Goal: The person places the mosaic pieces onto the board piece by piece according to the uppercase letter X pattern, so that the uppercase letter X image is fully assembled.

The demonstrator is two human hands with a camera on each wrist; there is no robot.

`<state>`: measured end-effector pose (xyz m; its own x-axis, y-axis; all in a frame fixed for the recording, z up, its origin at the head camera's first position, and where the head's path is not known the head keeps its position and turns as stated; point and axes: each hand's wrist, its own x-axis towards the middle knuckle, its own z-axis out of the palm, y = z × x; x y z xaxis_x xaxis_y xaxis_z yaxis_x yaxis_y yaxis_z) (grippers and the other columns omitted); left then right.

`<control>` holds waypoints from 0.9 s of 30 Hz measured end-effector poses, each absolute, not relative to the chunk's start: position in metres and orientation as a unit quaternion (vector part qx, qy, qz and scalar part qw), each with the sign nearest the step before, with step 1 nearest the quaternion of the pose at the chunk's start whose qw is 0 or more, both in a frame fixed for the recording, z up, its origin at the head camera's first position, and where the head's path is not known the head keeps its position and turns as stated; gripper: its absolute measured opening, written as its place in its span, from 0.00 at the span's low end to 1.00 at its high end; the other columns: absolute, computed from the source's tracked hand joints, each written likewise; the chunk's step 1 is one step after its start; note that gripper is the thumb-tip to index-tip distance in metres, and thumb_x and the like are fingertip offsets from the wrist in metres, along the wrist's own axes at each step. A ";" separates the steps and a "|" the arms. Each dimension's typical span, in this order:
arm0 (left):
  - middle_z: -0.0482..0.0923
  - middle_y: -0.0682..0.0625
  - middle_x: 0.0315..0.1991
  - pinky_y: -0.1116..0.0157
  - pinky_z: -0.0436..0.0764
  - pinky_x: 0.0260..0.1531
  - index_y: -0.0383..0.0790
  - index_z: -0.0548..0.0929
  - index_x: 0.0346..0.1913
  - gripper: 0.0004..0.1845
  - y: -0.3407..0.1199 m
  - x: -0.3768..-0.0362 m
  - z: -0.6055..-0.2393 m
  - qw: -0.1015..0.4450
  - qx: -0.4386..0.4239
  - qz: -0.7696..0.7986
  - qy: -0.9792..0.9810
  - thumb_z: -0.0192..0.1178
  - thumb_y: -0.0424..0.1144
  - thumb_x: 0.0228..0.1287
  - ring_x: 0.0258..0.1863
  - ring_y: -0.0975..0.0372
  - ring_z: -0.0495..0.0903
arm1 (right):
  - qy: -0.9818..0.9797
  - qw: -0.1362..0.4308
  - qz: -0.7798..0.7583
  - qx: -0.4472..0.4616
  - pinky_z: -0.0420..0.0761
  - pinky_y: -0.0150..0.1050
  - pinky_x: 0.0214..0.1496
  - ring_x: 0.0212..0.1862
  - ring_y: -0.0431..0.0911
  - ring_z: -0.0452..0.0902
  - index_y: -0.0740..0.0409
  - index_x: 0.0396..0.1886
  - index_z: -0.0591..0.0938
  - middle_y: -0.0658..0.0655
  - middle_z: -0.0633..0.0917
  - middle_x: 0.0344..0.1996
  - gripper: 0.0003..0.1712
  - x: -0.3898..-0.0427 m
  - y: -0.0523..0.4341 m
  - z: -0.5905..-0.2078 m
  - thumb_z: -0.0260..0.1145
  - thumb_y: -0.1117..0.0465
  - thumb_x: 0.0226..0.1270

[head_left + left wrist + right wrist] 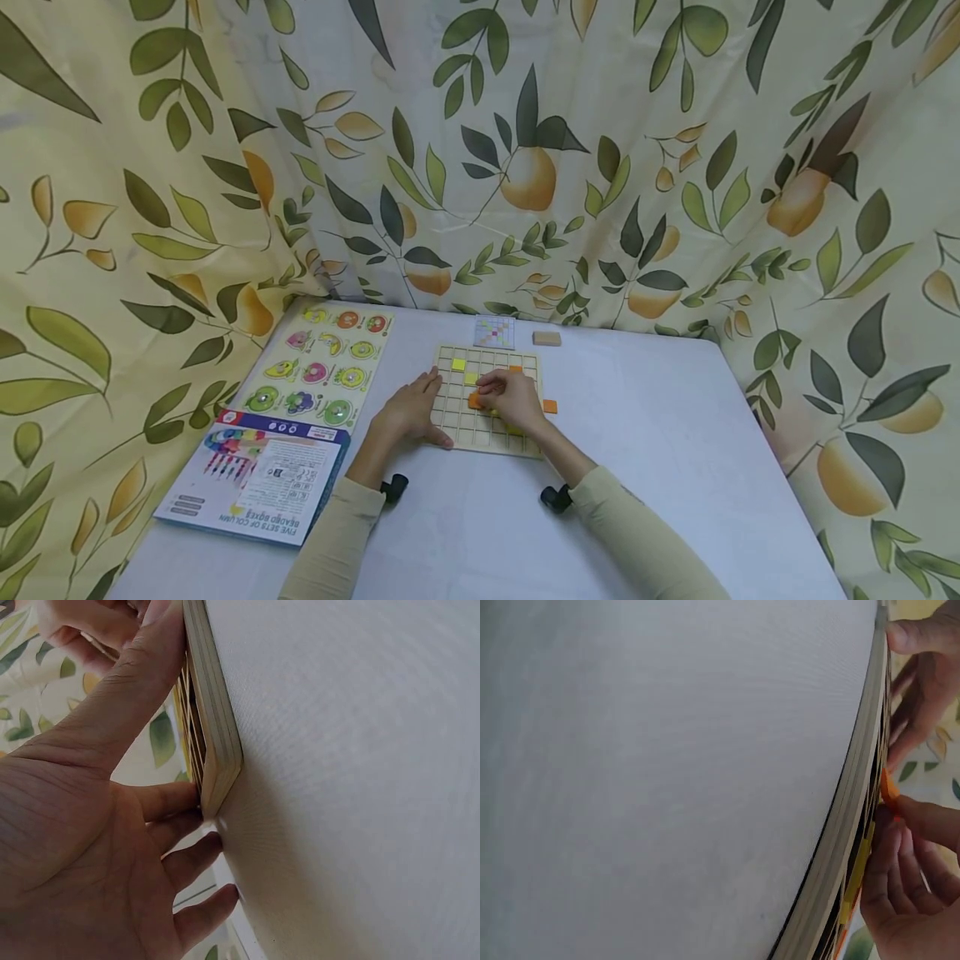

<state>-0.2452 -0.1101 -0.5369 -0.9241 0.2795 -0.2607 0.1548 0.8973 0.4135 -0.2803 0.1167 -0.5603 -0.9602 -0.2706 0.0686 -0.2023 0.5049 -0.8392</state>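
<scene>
My left hand (408, 412) lies flat against the near left edge of the wooden grid board (457, 417), fingers straight and a little spread; from the left wrist view my thumb runs along the board's side while the other fingertips (196, 859) touch the white table (675, 433) just under its corner. My right hand (513, 400) rests on top of the board, to the right of my left fingers, with the fingers curled down over an orange tile (476, 401); in the right wrist view my fingertips (911, 825) pinch that orange piece right at the grid's surface. Just beyond my right fingertips sit yellow tiles (458, 364) in the cells, and another orange tile (550, 407) lies on the table just off the board's edge, to the right of my right hand. Farther past my fingers, near the leafy curtain (525, 167), are a small coloured pattern card (494, 332) and a plain wooden block (547, 338). Out to the left of my left hand lie a fruit puzzle board (322, 367) and, nearer to me, a blue printed box (255, 479).
</scene>
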 end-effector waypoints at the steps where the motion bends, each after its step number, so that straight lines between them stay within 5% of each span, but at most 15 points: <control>1: 0.47 0.43 0.85 0.45 0.62 0.77 0.38 0.56 0.83 0.71 -0.110 -0.245 -0.537 0.159 0.114 0.195 0.961 0.84 0.62 0.40 0.82 0.46 0.52 | 0.868 0.032 -0.474 -0.143 0.87 0.35 0.34 0.33 0.41 0.86 0.59 0.44 0.90 0.49 0.90 0.32 0.10 -0.280 0.116 -0.561 0.78 0.69 0.62; 14: 0.47 0.43 0.85 0.45 0.61 0.78 0.37 0.56 0.83 0.70 -0.107 -0.245 -0.534 0.158 0.117 0.195 0.961 0.84 0.62 0.41 0.82 0.46 0.51 | 0.885 0.029 -0.417 -0.203 0.87 0.35 0.42 0.35 0.36 0.86 0.52 0.36 0.93 0.44 0.91 0.30 0.06 -0.276 0.108 -0.558 0.78 0.68 0.62; 27: 0.46 0.43 0.85 0.46 0.59 0.79 0.38 0.55 0.83 0.71 -0.108 -0.246 -0.538 0.162 0.108 0.191 0.962 0.85 0.62 0.40 0.83 0.47 0.50 | 0.874 0.030 -0.452 -0.176 0.88 0.38 0.43 0.38 0.41 0.88 0.59 0.43 0.91 0.51 0.92 0.36 0.09 -0.272 0.124 -0.552 0.77 0.68 0.64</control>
